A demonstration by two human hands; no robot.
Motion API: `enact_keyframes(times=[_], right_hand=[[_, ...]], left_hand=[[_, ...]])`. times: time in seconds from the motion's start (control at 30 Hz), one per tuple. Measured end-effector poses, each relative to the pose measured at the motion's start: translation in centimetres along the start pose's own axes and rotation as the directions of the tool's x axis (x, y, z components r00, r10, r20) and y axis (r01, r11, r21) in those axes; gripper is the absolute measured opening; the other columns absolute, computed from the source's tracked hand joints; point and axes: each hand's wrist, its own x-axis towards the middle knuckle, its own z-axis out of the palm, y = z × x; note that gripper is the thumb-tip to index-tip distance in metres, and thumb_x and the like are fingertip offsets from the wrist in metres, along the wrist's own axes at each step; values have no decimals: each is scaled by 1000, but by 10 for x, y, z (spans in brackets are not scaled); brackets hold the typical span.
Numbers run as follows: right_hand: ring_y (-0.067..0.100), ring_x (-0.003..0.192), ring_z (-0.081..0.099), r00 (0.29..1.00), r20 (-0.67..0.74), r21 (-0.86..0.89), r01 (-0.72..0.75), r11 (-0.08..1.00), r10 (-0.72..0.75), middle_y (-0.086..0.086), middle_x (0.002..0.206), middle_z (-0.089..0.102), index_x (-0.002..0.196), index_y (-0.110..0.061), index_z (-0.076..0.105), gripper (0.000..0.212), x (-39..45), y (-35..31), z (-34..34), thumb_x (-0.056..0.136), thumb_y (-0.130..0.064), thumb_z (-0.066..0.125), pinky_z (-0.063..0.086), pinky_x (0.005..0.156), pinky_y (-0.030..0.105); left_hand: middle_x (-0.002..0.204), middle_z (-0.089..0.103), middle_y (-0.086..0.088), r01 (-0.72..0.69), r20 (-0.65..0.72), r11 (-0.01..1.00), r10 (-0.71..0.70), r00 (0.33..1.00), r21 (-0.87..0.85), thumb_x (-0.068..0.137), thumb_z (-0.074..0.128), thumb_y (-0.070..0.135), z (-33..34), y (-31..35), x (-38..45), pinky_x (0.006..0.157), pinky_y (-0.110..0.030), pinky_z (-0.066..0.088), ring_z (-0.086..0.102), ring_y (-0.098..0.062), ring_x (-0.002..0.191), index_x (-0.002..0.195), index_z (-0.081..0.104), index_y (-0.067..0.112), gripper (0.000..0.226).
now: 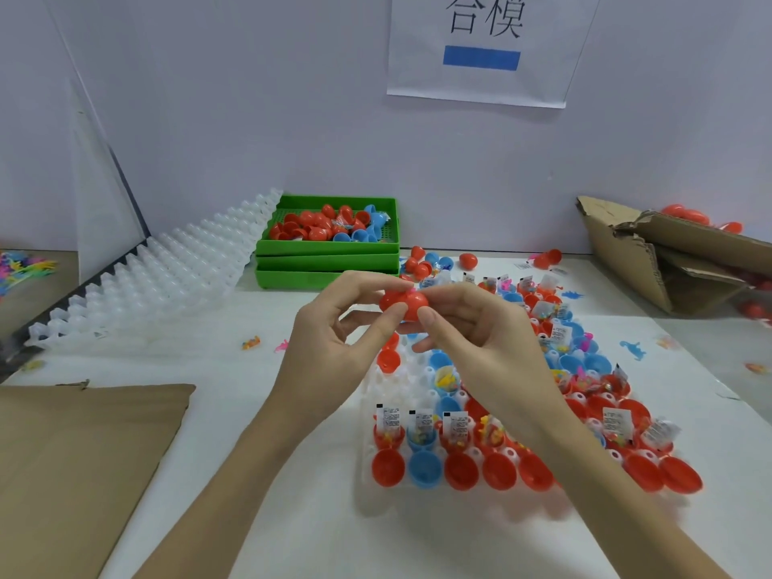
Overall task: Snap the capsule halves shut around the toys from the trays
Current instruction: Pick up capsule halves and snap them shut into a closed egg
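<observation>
A red capsule [404,303] is held in the air above the table's middle, both halves together. My left hand [334,334] pinches its left side with thumb and fingertips. My right hand [472,328] grips its right side, thumb on the front. Below the hands lies a white tray [411,380] holding red and blue capsule halves, several filled with small toys and paper slips. The front row [463,470] holds open red halves and one blue one.
Green trays [326,261], stacked, hold closed red and blue capsules at the back. Empty white trays [167,282] lean at back left. Torn cardboard box [668,252] sits at right, flat cardboard [83,461] at front left. Loose toys [633,348] dot the table.
</observation>
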Motion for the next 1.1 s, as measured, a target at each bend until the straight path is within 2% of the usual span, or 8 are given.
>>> enact_keyframes(times=[0.23,0.37,0.53,0.6,0.67,0.83,1.0,1.1], right_hand=[[18,89,78,999,-36,85,-6,996,9,1,98,79,115,-8,71,18,-4,-2,7,99,-14,66,63,73,27],[17,90,78,999,-35,12,6,1000,-6,0,98,79,117,-8,70,19,-4,0,9,99,-15,66,64,76,32],[16,92,77,1000,-25,-6,17,1000,-17,-2,99,78,117,-10,71,20,-4,-1,7,98,-16,66,63,76,28],[16,93,77,1000,-16,-17,20,1000,-20,-2,100,78,118,-10,70,20,-4,-2,6,98,-15,65,63,77,28],[16,93,77,999,-15,-14,28,1000,-28,-1,101,77,118,-9,69,20,-3,-2,7,100,-13,64,63,77,29],[17,91,77,998,-46,4,39,999,-39,0,99,78,118,-8,67,18,-4,-1,8,102,-12,61,64,73,31],[16,91,77,998,-40,-73,54,996,-57,-3,101,77,119,-10,67,18,-4,2,8,102,-13,61,64,75,33],[16,92,77,998,-36,-94,54,994,-58,-3,101,77,120,-11,67,19,-3,3,6,103,-13,61,64,75,33]], left_hand=[[104,73,8,-46,-11,998,47,999,44,100,68,11,-7,2,1,81,-19,57,72,-19,102,108,70,18,11],[104,70,5,-52,25,997,51,998,49,99,66,13,-5,1,0,83,-23,58,70,-24,102,108,67,16,10],[106,68,8,-19,21,999,20,1000,-27,99,67,8,-3,3,0,88,-26,58,69,-21,106,127,62,21,31],[112,67,3,-47,37,999,46,998,28,100,65,7,-3,2,0,91,-27,58,67,-23,110,130,66,20,32],[115,68,1,-69,27,995,67,997,73,100,66,7,-3,2,0,90,-26,59,67,-23,112,121,72,14,23],[105,74,6,-75,-60,989,83,995,129,97,70,18,-5,4,0,80,-21,59,73,-20,102,110,78,13,16],[103,72,-2,-262,34,892,269,962,368,97,69,9,-5,0,-1,83,-19,57,70,-12,96,106,78,4,13],[105,72,1,-245,15,906,256,967,345,97,69,10,-2,-1,-1,86,-22,58,70,-14,100,109,76,6,14]])
